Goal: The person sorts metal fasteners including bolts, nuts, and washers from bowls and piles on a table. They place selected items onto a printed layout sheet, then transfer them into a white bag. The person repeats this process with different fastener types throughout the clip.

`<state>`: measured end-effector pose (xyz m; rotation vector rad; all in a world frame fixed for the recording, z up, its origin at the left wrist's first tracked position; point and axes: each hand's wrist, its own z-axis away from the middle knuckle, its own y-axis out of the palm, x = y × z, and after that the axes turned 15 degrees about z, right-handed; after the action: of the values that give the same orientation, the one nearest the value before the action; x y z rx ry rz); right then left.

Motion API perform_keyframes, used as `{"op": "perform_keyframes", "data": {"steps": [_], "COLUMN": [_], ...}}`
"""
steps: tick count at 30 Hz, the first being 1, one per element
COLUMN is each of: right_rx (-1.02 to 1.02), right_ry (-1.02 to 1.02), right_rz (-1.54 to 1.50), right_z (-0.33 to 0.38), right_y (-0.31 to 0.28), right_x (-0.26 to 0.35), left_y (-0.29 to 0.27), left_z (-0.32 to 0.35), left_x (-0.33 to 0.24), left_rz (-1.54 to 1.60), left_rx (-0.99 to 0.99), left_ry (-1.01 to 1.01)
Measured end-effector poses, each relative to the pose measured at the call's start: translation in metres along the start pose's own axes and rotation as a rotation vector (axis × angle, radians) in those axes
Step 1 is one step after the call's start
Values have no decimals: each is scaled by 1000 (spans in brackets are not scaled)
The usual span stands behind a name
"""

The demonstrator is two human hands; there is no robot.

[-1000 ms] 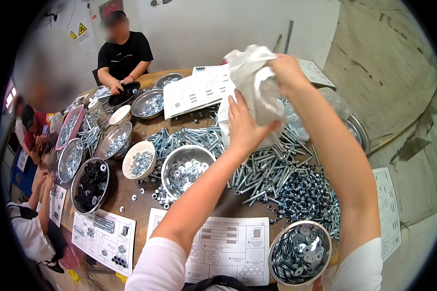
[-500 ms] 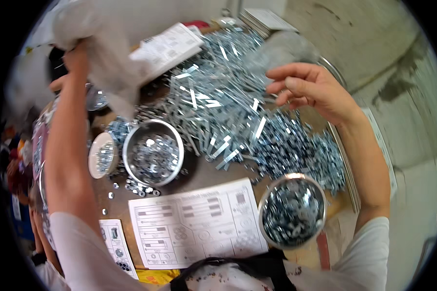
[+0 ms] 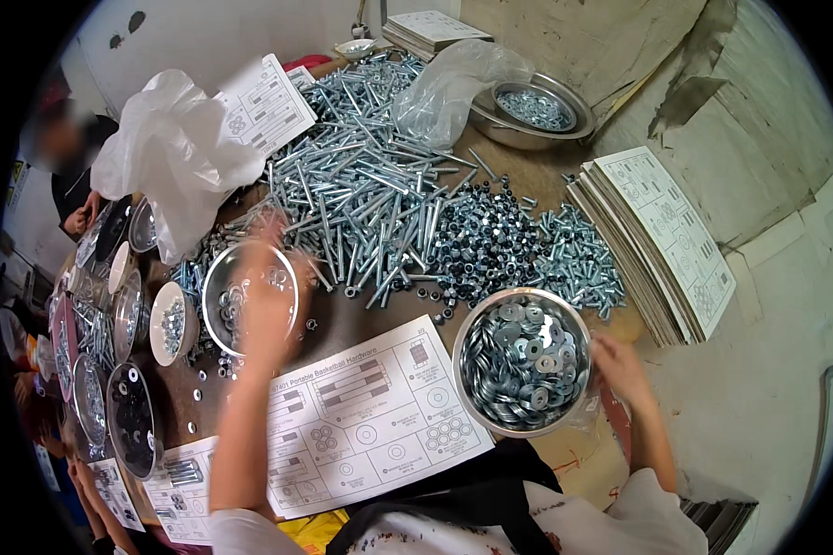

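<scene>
My left hand [image 3: 267, 301], smeared by motion, is over a metal bowl [image 3: 215, 326] of small shiny rings at the left; its fingers cannot be made out. At the front right, my right hand [image 3: 617, 367] grips the right rim of a metal bowl filled with flat washers [image 3: 528, 365]. That bowl overlaps the right edge of a printed parts sheet [image 3: 375, 416]. Beyond both bowls spreads a heap of long bolts [image 3: 361, 185]. Dark nuts [image 3: 486, 240] and short bolts [image 3: 578, 264] lie to its right.
A crumpled white plastic bag [image 3: 171, 153] is at the far left; a clear bag [image 3: 444, 92] lies beyond the bolts. Nested metal bowls [image 3: 535, 139] stand at the far right, near stacked cards [image 3: 662, 240]. Several small bowls line the left side, where another person [image 3: 69, 176] is visible.
My left hand has let go of the white bag and come down over the left bowl. My right hand has moved from above the heap to the washer bowl. The view has shifted.
</scene>
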<state>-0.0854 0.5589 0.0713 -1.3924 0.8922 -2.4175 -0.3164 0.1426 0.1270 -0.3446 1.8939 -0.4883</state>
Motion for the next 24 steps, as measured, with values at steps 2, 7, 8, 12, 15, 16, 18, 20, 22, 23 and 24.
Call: {"op": "perform_keyframes", "data": {"steps": [2,7,8,12,15,16,18,20,22,23,24], "right_rx": [134,37,23,-25,-71,-52,-128,-103,-88,-96,-112], "right_ry": [55,-173,-208,-352,-383,-401,-455,-524,-628,-663,-697], "right_rz": [-124,-198,-223,-223,-128,-64,59,-68,-137,-127,-117], "right_z": [9,7,2,-10,-25,-38,-69,-114,-169,-197,-224], "right_y": [14,40,44,43,28,22,15,14,15,20,24], "right_x": [-8,-18,-26,-26,16,27,59,83,99,107,113], "left_y": [65,173,181,171,161,158,160,159,163,169,175], "left_z": [48,109,115,111,92,79,46,0,-46,-66,-81], "left_x": [-19,-21,-21,-46,-55,-59,-49,-48,-40,-22,-11], "left_rz": [358,936,956,1367,1404,1406,1387,1358,1370,1321,1278], "left_rx": [310,346,324,175,78,48,11,-8,-2,-61,-91], "left_ry": [-218,-502,-477,-742,-778,-773,-632,-521,-480,-409,-386]}}
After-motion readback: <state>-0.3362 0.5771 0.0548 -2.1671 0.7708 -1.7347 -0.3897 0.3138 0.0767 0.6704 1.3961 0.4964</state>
